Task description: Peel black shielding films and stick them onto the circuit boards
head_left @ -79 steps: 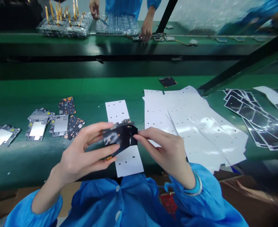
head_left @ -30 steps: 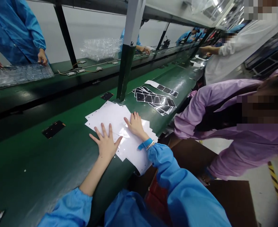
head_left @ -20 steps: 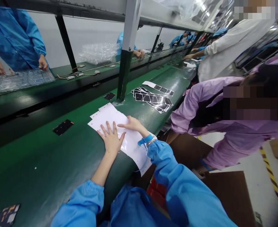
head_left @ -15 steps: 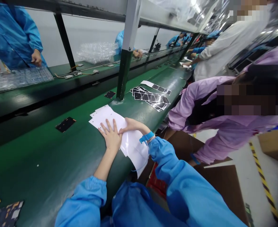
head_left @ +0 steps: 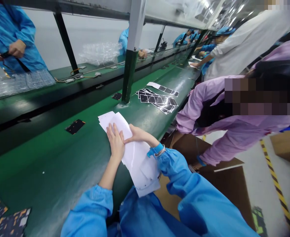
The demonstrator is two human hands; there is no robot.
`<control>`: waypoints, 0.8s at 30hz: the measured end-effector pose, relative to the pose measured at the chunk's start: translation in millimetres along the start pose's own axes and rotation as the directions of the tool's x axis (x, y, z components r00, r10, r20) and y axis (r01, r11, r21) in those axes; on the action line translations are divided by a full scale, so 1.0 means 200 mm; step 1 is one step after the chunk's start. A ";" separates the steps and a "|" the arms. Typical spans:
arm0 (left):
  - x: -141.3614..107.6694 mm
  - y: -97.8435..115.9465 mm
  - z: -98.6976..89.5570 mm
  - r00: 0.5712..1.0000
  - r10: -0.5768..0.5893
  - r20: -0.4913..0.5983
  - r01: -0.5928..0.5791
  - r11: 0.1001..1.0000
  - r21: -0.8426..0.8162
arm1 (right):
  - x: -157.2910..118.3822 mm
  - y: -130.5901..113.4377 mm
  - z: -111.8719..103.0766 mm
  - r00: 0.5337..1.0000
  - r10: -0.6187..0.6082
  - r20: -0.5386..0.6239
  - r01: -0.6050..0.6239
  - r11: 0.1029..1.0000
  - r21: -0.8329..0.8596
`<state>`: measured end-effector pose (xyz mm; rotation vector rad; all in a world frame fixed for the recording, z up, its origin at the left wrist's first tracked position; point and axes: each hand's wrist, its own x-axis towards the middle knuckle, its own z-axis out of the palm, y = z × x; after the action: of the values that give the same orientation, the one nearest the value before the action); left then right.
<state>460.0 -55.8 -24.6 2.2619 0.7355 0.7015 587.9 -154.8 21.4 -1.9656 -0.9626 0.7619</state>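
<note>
- Your left hand (head_left: 116, 143) lies flattened, fingers close together, on white sheets (head_left: 135, 154); your right hand (head_left: 138, 134) pinches them, fingertips partly hidden.
- The sheets, overlapped past counting, look glossy and curled, overhanging the near edge of the bench (head_left: 68, 177).
- Two dark boards (head_left: 75, 126) lie beyond, at least two more lower left.
- Clear plastic trays (head_left: 23, 82) opposite: contents unclear.

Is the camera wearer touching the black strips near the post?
No, the left hand and right hand are on the white sheets, apart from the black strips.
</note>
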 end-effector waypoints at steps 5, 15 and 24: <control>-0.01 0.01 0.00 0.998 -0.028 -0.061 0.018 0.988 -0.154 | -0.05 -0.02 0.07 0.999 0.019 -0.029 -0.012 0.973 0.228; 0.05 -0.13 -0.12 0.932 -0.309 -0.191 0.131 0.776 -0.617 | -0.35 0.08 0.01 0.866 0.174 -0.469 0.150 0.804 0.575; 0.12 -0.12 -0.16 0.909 -0.381 -0.168 0.103 0.596 -0.796 | -0.88 0.64 -0.03 0.614 0.590 -0.524 0.004 0.662 0.750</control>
<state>448.7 -11.8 -15.6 1.2212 0.6915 1.0258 545.0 -353.8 -55.9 -1.4995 0.2214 0.3261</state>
